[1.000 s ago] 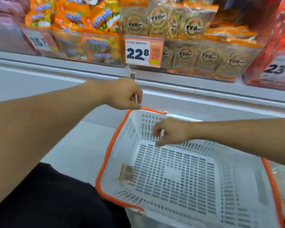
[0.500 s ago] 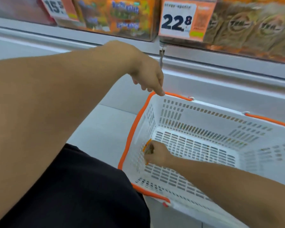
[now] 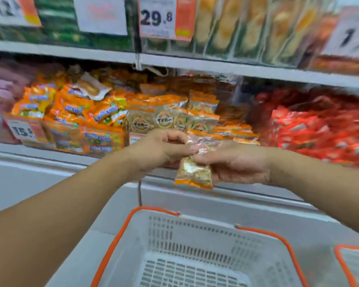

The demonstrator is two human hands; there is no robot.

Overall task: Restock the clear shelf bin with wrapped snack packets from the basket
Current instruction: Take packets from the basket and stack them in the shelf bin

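Both hands meet at frame centre, in front of the middle shelf. The right hand (image 3: 239, 162) pinches a packet (image 3: 194, 172) near its top; the packet hangs below the fingers, orange-edged, blurred. The left hand (image 3: 162, 149) has fingers curled at the packet's upper end, gripping the wrapper. Directly behind the hands sits the clear bin (image 3: 174, 119), holding like packets with round labels. The white basket (image 3: 205, 230), orange-rimmed, lies at lower centre, below the hands and apart from them. A price tag (image 3: 166, 17) reading 29.8 hangs at upper centre.
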